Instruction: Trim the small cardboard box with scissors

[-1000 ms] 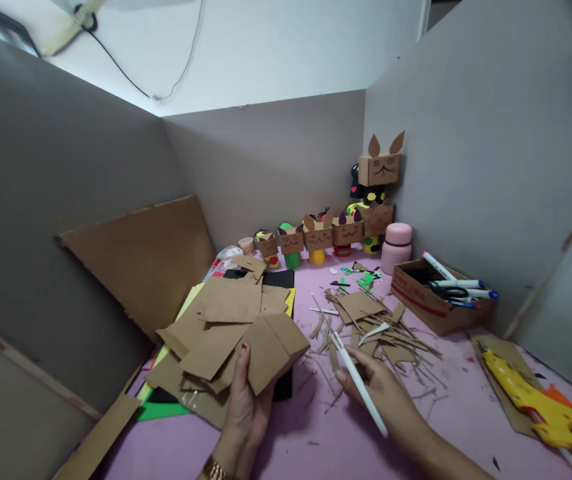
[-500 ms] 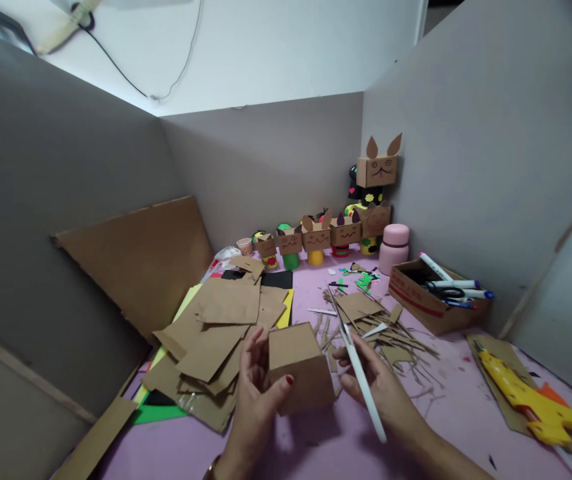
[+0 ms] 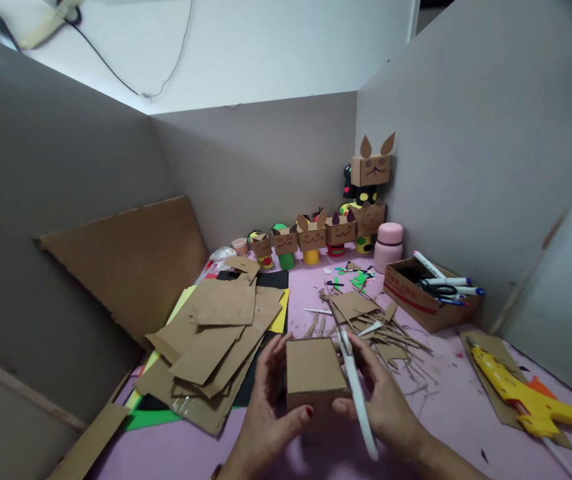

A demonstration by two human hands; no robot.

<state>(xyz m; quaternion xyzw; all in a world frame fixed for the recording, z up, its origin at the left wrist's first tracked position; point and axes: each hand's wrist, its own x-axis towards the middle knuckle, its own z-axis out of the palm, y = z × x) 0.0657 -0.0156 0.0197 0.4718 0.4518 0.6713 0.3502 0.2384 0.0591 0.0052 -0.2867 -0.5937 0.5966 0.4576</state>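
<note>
A small closed cardboard box (image 3: 316, 367) is between my two hands, its flat top facing up. My left hand (image 3: 271, 407) is closed on its left side, thumb against the front face and fingers behind. From the right, my right hand (image 3: 381, 400) holds white-handled scissors (image 3: 353, 383), seen edge-on with the blades pointing away from me. The thumb and fingers of that hand also touch the box's right side. Left of the box lies a pile of cut cardboard pieces (image 3: 216, 333). Cardboard strips and scraps (image 3: 366, 317) are scattered beyond my right hand.
Cardboard animal figures (image 3: 311, 237) stand along the back. A pink bottle (image 3: 389, 247) and a box of markers (image 3: 416, 303) are at the right. Nearer lies a yellow glue gun (image 3: 521, 393) on cardboard. A large cardboard sheet (image 3: 131, 267) leans on the left partition.
My right hand has moved in to the box's right side, still carrying the scissors. The box has turned to face me more squarely and shifted slightly right. The view has shifted a little.
</note>
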